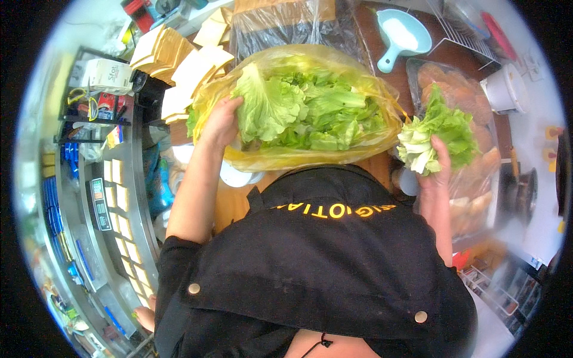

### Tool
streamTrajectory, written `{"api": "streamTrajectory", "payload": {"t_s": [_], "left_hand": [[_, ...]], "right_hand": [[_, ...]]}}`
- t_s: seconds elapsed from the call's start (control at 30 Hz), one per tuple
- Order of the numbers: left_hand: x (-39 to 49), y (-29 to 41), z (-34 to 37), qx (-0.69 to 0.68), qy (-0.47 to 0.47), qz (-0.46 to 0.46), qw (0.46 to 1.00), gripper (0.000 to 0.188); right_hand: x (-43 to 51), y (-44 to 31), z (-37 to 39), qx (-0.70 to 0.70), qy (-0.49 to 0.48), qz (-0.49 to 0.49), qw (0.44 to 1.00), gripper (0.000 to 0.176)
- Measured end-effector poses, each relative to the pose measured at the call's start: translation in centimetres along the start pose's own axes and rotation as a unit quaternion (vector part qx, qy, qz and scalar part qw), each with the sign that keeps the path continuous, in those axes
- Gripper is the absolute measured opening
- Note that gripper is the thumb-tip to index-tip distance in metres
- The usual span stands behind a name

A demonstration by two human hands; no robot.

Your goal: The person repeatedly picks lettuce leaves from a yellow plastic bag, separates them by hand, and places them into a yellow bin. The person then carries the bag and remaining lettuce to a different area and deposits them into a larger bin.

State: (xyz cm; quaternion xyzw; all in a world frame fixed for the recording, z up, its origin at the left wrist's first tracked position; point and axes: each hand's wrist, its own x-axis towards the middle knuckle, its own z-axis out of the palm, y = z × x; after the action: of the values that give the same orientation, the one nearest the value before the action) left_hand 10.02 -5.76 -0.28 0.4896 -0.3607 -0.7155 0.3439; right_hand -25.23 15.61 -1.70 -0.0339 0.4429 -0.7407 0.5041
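Observation:
A yellow plastic bag (250, 161), full of loose green lettuce (331, 107), lies gaping in front of me. My left hand (224, 120) pinches the edge of a broad lettuce leaf (266, 105) at the bag's left side. Out to the right, my right hand (435, 161) grips a bunch of lettuce leaves (452, 121), pale stem ends pointing left. Beneath that bunch is a clear plastic bag of bread buns (476, 143).
Stacked bread slices (163, 49) stand at the back left. A light-blue scoop (418, 47) with white contents and a white bucket (506, 89) are at the right. Bread pieces (121, 197) line the left counter beside a digital scale (100, 203); another person's hand (145, 314) is near them.

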Motion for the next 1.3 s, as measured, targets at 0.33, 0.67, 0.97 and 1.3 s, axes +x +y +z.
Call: {"api": "streamTrajectory", "payload": {"t_s": [0.33, 0.67, 0.97, 1.3], "left_hand": [[-4.9, -1.8, 8.1, 0.672, -0.088, 0.561, 0.476, 0.031], [-4.8, -4.7, 9.1, 0.632, -0.192, 0.583, 0.473, 0.034], [-5.0, -2.3, 8.0, 0.562, -0.026, 0.481, 0.672, 0.032], [-3.2, -3.3, 13.4, 0.148, 0.018, 0.288, 0.946, 0.026]], "right_hand": [[-0.7, 2.7, 4.8, 0.047, -0.228, 0.159, 0.959, 0.053], [0.1, 4.3, 4.8, -0.037, -0.223, 0.316, 0.921, 0.038], [1.1, 3.5, 8.0, -0.149, -0.219, 0.200, 0.943, 0.035], [0.3, 5.2, 10.1, -0.312, -0.222, 0.122, 0.916, 0.045]]}}
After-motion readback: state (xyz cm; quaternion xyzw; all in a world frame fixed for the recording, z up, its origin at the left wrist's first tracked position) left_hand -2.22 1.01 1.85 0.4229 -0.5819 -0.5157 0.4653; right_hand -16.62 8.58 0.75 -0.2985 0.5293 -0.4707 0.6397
